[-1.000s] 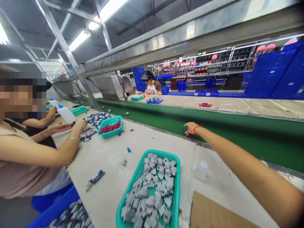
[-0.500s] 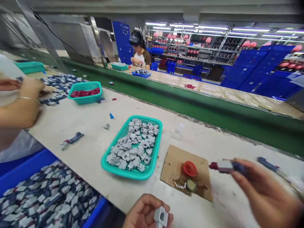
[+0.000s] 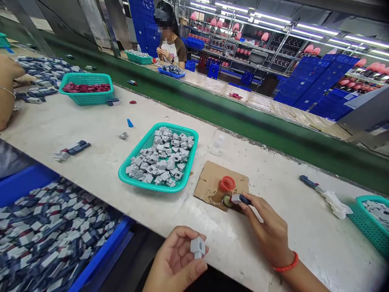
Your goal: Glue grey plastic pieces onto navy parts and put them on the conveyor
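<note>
My left hand [image 3: 173,261] is closed around a small grey plastic piece [image 3: 198,245] with a square hole, held near the table's front edge. Between the fingertips of my right hand [image 3: 269,225] is a plastic part [image 3: 239,199] with a navy end and a light grey block. Its dark red tip meets a small round cap [image 3: 227,200], which lies in a wet brown patch on a piece of cardboard [image 3: 209,178]. Just behind the cap sits a red cup-like lid [image 3: 227,184]. Left of the cardboard, a teal basket [image 3: 121,175] holds many loose grey pieces.
A blue bin [image 3: 33,172] of joined parts stands below the table at left. Farther back is a teal basket [image 3: 88,98] of dark red pieces; another teal basket [image 3: 361,221] is at right. A person [image 3: 170,44] sits beyond the green belt [image 3: 194,105].
My right hand has brought the plastic part leftward from beside the cardboard, down to the round cap. My left hand still holds the grey piece. The camera view has shifted.
</note>
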The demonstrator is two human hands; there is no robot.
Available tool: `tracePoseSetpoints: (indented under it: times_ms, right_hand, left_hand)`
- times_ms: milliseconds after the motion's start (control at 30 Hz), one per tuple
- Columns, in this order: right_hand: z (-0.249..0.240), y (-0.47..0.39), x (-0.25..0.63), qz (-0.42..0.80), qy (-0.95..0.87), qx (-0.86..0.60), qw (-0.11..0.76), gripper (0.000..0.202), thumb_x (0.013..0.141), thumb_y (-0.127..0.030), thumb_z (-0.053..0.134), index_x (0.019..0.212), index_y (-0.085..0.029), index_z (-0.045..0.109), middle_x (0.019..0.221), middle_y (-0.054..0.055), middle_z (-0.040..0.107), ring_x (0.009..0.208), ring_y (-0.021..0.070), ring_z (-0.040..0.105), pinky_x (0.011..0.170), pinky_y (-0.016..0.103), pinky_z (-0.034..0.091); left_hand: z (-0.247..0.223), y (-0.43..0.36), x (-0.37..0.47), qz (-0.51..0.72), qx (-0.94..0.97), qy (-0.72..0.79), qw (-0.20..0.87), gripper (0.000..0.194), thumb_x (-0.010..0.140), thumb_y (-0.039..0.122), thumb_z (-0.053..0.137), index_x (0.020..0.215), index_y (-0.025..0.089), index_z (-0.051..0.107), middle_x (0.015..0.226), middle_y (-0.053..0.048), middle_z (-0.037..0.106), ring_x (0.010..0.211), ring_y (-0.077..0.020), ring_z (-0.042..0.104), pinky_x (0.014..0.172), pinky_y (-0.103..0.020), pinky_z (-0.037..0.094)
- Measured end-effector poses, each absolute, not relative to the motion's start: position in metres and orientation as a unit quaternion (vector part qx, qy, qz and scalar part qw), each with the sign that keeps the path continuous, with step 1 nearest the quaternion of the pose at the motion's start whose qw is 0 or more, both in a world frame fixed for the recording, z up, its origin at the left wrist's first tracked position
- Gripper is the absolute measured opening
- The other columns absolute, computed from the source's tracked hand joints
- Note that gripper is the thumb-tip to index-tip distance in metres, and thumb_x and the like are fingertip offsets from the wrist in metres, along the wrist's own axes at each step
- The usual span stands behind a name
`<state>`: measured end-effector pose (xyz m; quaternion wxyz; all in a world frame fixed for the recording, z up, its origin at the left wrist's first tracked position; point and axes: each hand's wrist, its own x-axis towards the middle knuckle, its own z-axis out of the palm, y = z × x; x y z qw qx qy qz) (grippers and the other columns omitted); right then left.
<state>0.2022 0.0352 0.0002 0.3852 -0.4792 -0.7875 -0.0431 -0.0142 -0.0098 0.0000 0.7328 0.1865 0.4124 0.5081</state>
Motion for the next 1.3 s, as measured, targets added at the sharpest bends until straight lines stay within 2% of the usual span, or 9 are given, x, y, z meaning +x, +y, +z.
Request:
tracePoseSetpoints:
  times_ms: [400,567,667,767,867,933,1133,1300]
  right_hand:
    - [-0.002,0.039,0.204,-0.055,-0.782,-0.486,0.386,0.033,0.085,-0.005,0.057,0.116,-0.018,0.055,0.099,0.006,0.065,0.088,0.0172,0.063,0.079,0.029,0.052]
    - [-0.001,0.037,0.207,-0.072,-0.775,-0.498,0.383,0.03,0.086,-0.008,0.057,0.114,-0.019,0.057,0.098,0.005,0.066,0.086,0.0169,0.064,0.078,0.027,0.054]
    - [0.002,0.027,0.2,-0.014,-0.725,-0.54,0.427,0.028,0.085,-0.013,0.06,0.111,-0.022,0.059,0.099,0.004,0.067,0.086,0.016,0.065,0.079,0.025,0.055]
    - [0.007,0.012,0.189,0.127,-0.66,-0.555,0.489,0.024,0.085,-0.017,0.06,0.108,-0.023,0.059,0.098,0.003,0.069,0.085,0.016,0.067,0.075,0.02,0.057]
    - [0.011,0.0,0.179,0.25,-0.649,-0.519,0.497,0.024,0.086,-0.016,0.059,0.108,-0.025,0.057,0.097,0.003,0.07,0.084,0.017,0.069,0.071,0.018,0.058]
    - [0.012,-0.003,0.176,0.289,-0.65,-0.5,0.493,0.026,0.086,-0.015,0.059,0.109,-0.026,0.057,0.097,0.003,0.071,0.083,0.0172,0.069,0.071,0.017,0.058]
    - [0.009,-0.007,0.175,0.324,-0.642,-0.494,0.488,0.027,0.086,-0.017,0.06,0.11,-0.03,0.057,0.1,-0.001,0.07,0.086,0.0151,0.068,0.074,0.017,0.057]
    - [0.012,-0.007,0.176,0.255,-0.692,-0.503,0.451,0.025,0.086,-0.02,0.059,0.109,-0.031,0.061,0.095,-0.002,0.07,0.078,0.0141,0.069,0.068,0.016,0.057]
  left_hand:
    - [-0.006,-0.006,-0.019,0.494,0.188,0.432,0.731,0.033,0.048,0.032,0.088,0.073,0.024,0.068,0.076,0.002,0.075,0.069,-0.0098,0.065,0.068,-0.018,0.048]
    - [-0.002,-0.004,-0.015,0.493,0.202,0.451,0.716,0.038,0.046,0.036,0.088,0.079,0.025,0.074,0.079,0.0,0.077,0.08,-0.0133,0.066,0.073,-0.019,0.046]
    - [-0.001,-0.003,-0.011,0.481,0.182,0.438,0.737,0.035,0.046,0.032,0.088,0.078,0.025,0.075,0.083,-0.001,0.078,0.08,-0.0154,0.067,0.075,-0.022,0.048]
    - [-0.002,-0.003,-0.006,0.473,0.181,0.427,0.749,0.034,0.045,0.029,0.089,0.076,0.024,0.075,0.081,-0.001,0.078,0.075,-0.0146,0.067,0.07,-0.021,0.049]
    - [-0.001,-0.001,-0.002,0.472,0.178,0.421,0.754,0.035,0.043,0.027,0.09,0.074,0.022,0.074,0.075,-0.001,0.077,0.069,-0.0123,0.066,0.063,-0.019,0.049]
    - [0.001,-0.001,0.001,0.47,0.172,0.421,0.757,0.036,0.042,0.026,0.09,0.074,0.021,0.074,0.071,-0.001,0.077,0.065,-0.0109,0.065,0.06,-0.018,0.048]
    - [0.005,0.0,0.007,0.463,0.174,0.42,0.761,0.037,0.041,0.025,0.09,0.074,0.021,0.073,0.07,-0.001,0.077,0.064,-0.0114,0.064,0.061,-0.019,0.047]
    - [0.003,-0.001,0.011,0.468,0.179,0.446,0.742,0.034,0.04,0.02,0.09,0.07,0.021,0.074,0.069,-0.001,0.078,0.064,-0.0138,0.067,0.061,-0.02,0.048]
